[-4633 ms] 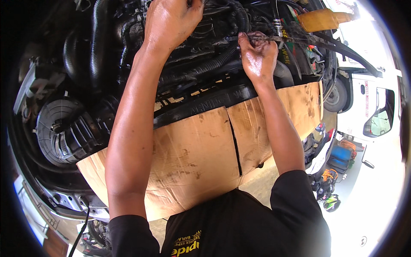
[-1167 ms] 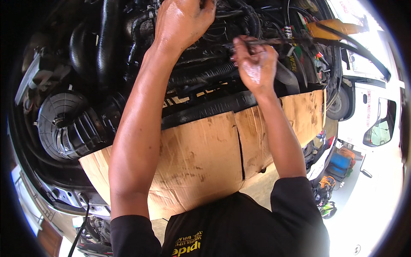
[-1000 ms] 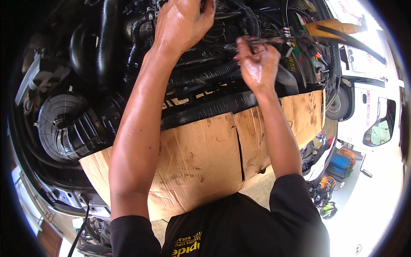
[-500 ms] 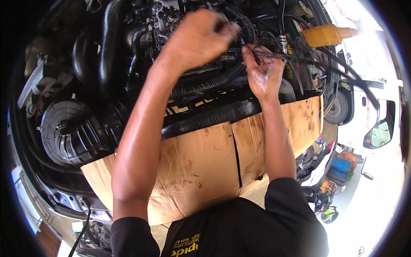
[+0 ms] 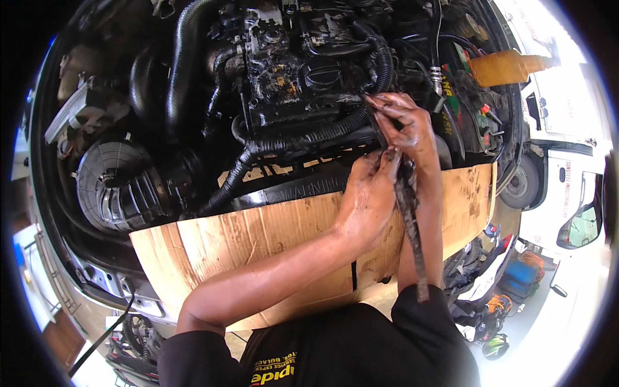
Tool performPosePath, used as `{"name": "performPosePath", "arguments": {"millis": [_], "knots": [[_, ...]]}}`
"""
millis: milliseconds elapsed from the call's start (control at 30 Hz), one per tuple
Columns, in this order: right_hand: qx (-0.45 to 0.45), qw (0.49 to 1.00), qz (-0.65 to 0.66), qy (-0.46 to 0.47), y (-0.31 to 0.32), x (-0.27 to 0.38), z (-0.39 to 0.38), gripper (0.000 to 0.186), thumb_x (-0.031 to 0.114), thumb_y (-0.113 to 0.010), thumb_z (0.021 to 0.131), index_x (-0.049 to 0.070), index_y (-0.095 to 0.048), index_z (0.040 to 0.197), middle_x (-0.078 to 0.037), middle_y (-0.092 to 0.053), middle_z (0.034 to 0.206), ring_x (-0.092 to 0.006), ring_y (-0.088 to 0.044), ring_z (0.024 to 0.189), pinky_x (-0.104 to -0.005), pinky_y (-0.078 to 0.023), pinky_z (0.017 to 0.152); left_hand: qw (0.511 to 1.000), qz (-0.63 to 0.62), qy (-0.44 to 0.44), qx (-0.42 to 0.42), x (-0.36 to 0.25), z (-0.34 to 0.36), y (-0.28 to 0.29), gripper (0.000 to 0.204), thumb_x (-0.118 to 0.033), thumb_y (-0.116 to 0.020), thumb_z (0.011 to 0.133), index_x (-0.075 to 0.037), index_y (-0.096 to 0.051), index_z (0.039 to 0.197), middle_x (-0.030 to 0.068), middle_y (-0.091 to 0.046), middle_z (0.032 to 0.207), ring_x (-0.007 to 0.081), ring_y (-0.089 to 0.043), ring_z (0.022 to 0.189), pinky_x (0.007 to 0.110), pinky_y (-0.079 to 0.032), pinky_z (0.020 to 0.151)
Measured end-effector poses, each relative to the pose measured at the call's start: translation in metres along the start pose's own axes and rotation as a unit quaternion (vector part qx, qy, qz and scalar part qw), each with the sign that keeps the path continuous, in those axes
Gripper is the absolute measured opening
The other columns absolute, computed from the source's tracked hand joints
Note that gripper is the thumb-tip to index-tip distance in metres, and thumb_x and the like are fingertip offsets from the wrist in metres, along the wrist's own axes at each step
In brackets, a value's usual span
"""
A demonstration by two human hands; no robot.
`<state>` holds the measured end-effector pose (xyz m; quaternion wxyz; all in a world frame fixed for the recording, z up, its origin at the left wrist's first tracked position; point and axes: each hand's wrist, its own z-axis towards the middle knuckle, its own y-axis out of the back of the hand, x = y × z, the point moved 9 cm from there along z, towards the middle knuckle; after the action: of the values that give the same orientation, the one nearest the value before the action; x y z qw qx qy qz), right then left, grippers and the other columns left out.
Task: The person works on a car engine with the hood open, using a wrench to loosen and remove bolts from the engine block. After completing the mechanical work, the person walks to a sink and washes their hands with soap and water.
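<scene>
My left hand (image 5: pixel 369 201) is closed, its thumb and fingers pinching a long, dark, grimy strip (image 5: pixel 411 222) that looks like a cable or sleeve. The strip's tail hangs down over my right forearm to the black sleeve. Just above, my right hand (image 5: pixel 407 126) has its fingers curled around the strip's upper part, fingertips near the corrugated black hose (image 5: pixel 385 64). What lies inside the right fingers is partly hidden. Both hands are at the front edge of an oily engine (image 5: pixel 284 77) with a round black filler cap (image 5: pixel 322 75).
Stained cardboard (image 5: pixel 277 235) covers the car's front edge before me. A round black air filter housing (image 5: pixel 115 184) is at left. A yellow-orange bottle (image 5: pixel 506 68) lies at the right by the battery (image 5: pixel 474 122). Beyond stands a white vehicle (image 5: pixel 554 180).
My left hand has come down from over the engine to beside my right hand and taken hold of the strip. The strip, which stretched rightward, now hangs down toward me.
</scene>
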<state>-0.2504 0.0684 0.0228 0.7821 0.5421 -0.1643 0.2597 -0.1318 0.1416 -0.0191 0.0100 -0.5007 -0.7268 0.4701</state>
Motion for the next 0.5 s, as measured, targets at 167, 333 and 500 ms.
{"name": "performPosePath", "arguments": {"millis": [167, 333, 500], "knots": [[0.066, 0.935, 0.228, -0.262, -0.010, -0.014, -0.017, 0.028, 0.002, -0.069, 0.099, 0.000, -0.074, 0.126, 0.003, -0.068, 0.086, -0.0031, -0.053, 0.072, -0.0205, -0.044, 0.065, 0.990, 0.124, 0.050, 0.039, 0.010, -0.007, 0.011, 0.033, -0.040, -0.050, 0.108, -0.010, -0.061, 0.100, 0.0005, -0.058, 0.083, 0.0110, -0.054, 0.066, 0.029, -0.044, 0.054], [0.040, 0.934, 0.114, -0.337, -0.022, 0.004, -0.029, 0.037, 0.005, -0.078, 0.093, -0.005, -0.069, 0.128, 0.009, -0.052, 0.068, 0.0001, -0.043, 0.062, -0.0195, -0.037, 0.058, 0.993, 0.068, 0.094, -0.018, 0.007, -0.016, 0.020, 0.033, -0.032, -0.047, 0.113, -0.003, -0.060, 0.104, -0.0036, -0.047, 0.071, 0.0067, -0.045, 0.058, 0.029, -0.035, 0.051], [-0.036, 0.946, 0.064, -0.314, -0.010, -0.008, -0.031, 0.028, 0.001, -0.080, 0.087, -0.009, -0.068, 0.111, 0.008, -0.052, 0.067, -0.0007, -0.044, 0.062, -0.0206, -0.038, 0.058, 0.973, 0.217, -0.004, 0.081, -0.008, -0.007, 0.013, 0.034, -0.031, -0.048, 0.112, -0.002, -0.059, 0.099, -0.0011, -0.048, 0.069, 0.0082, -0.044, 0.053, 0.031, -0.034, 0.047]]}}
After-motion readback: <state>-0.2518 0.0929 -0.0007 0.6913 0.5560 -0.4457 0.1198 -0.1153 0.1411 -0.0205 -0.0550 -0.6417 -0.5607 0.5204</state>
